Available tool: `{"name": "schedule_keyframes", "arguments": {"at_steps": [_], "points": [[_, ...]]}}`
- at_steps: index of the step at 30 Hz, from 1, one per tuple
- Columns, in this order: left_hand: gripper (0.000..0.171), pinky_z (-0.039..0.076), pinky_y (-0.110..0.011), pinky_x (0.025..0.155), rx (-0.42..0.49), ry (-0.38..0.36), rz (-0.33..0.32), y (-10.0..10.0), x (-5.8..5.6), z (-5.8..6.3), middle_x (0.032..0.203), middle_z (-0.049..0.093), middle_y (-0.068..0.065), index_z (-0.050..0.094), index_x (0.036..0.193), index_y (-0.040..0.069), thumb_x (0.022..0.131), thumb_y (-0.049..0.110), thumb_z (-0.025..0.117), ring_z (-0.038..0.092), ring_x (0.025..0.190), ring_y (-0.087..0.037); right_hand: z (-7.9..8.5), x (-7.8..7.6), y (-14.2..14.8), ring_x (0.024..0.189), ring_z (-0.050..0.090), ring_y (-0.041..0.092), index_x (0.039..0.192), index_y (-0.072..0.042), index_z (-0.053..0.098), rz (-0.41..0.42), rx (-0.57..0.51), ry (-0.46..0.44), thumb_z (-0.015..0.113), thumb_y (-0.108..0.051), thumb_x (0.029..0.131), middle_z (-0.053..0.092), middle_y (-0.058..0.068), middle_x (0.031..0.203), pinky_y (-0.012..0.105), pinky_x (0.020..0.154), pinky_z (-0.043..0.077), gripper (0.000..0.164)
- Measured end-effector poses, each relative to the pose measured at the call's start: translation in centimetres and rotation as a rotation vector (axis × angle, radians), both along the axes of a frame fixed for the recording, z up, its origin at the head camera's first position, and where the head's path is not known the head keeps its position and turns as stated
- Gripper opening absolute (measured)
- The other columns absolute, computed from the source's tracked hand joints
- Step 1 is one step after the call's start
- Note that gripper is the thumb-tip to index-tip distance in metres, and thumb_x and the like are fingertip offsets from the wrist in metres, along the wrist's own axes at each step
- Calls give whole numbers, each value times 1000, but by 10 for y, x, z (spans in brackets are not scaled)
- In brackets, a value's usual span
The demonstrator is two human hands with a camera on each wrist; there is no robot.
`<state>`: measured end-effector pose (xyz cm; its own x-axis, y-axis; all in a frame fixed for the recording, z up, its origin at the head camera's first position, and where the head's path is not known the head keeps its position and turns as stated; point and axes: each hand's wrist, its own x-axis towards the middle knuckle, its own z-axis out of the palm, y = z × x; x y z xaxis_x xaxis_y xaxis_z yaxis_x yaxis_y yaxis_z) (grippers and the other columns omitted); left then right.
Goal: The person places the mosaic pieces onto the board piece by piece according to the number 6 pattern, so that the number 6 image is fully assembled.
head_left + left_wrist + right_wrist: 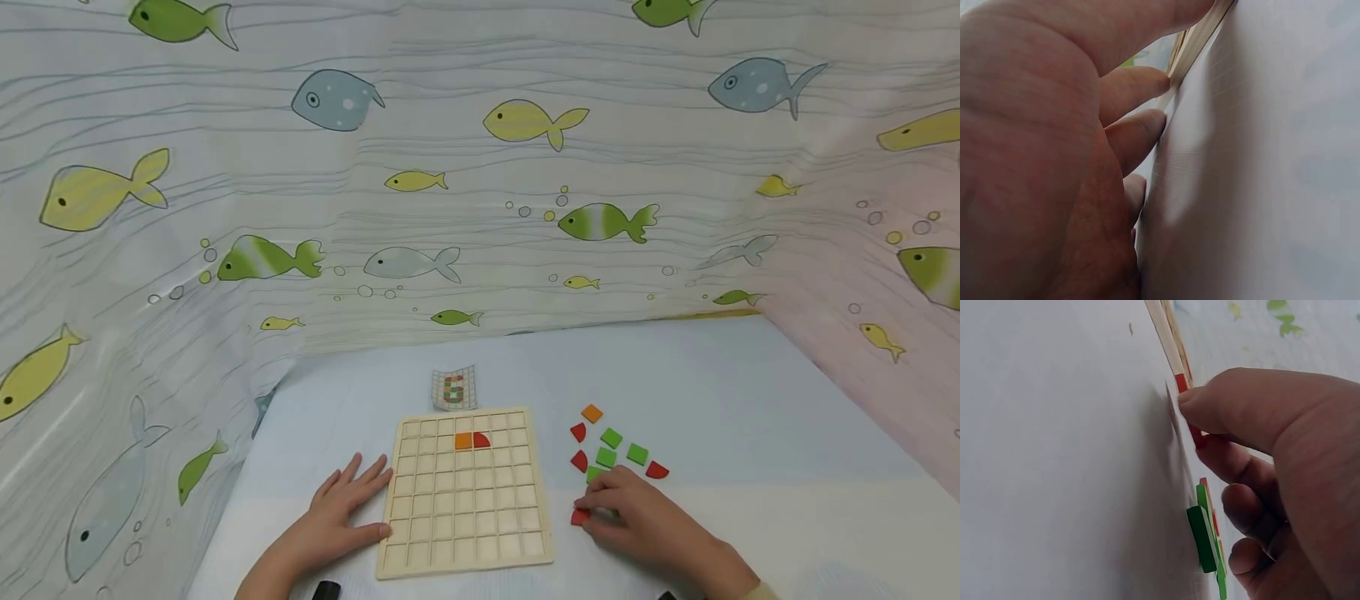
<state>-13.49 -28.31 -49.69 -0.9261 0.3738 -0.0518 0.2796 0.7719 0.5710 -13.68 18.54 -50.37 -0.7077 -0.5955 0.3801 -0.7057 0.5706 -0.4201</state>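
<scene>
My left hand (339,510) rests at the left edge of a wooden grid board (450,533), fingers spread, thumb and fingertips right at its rim. An orange square (463,441) and a red quarter-circle piece (481,440) sit side by side in an upper row of the board. To the right of the board, my right hand (637,517) pinches a red piece (1182,384) between thumb and index finger. In the right wrist view this piece is seen edge-on, close over the table, with the other fingers curled beneath the thumb.
Beyond my right hand lie several loose pieces: green squares (637,454), red quarter-circles (657,470) and an orange square (592,413). A small pattern card (454,390) with a coloured grid stands behind the board. A fish-print sheet (450,208) hangs around the table.
</scene>
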Motion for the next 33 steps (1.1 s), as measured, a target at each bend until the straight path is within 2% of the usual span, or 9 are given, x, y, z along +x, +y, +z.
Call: {"name": "schedule_keyframes", "arguments": {"at_steps": [4, 10, 15, 20, 26, 33], "points": [[80, 2, -59, 111, 8, -5, 1, -1, -2, -2, 158, 32, -3, 48, 149, 14, 84, 55, 71, 7, 148, -40, 3, -4, -1, 90, 50, -1, 103, -26, 79, -6, -19, 23, 82, -18, 81, 58, -20, 99, 12, 76, 44, 23], [80, 1, -57, 112, 20, -7, 1, -3, 0, -1, 158, 32, -2, 47, 149, 13, 84, 54, 72, 7, 149, -39, 16, -13, -9, 90, 50, 0, 104, -24, 79, -21, 18, -19, 81, -19, 83, 60, -19, 100, 18, 73, 47, 22], [79, 2, -59, 112, 15, -3, 1, -3, 1, 2, 158, 33, -3, 48, 148, 13, 85, 55, 70, 8, 149, -39, 23, -30, -22, 91, 52, 2, 105, -22, 79, 7, 55, -50, 79, -19, 84, 59, -18, 98, 22, 75, 49, 21], [77, 3, -62, 110, 26, 11, -22, -4, 4, 0, 157, 34, -7, 49, 147, 11, 86, 53, 71, 8, 147, -44, 33, -49, -42, 89, 52, 6, 105, -18, 79, 48, 84, -64, 78, -19, 86, 62, -14, 98, 20, 69, 48, 19], [78, 2, -61, 111, 26, 13, -12, -5, 5, 1, 157, 34, -6, 49, 147, 11, 85, 54, 70, 8, 148, -42, 47, -71, -69, 94, 55, 11, 103, -16, 79, 65, 129, -24, 77, -21, 87, 66, -9, 99, 26, 77, 51, 17], [77, 3, -61, 110, 35, 15, -24, -5, 4, 2, 158, 33, -6, 49, 147, 11, 86, 53, 70, 9, 147, -43, 51, -92, -100, 94, 55, 12, 103, -18, 79, 81, 197, -62, 75, -23, 88, 65, -8, 98, 27, 78, 50, 16]]}}
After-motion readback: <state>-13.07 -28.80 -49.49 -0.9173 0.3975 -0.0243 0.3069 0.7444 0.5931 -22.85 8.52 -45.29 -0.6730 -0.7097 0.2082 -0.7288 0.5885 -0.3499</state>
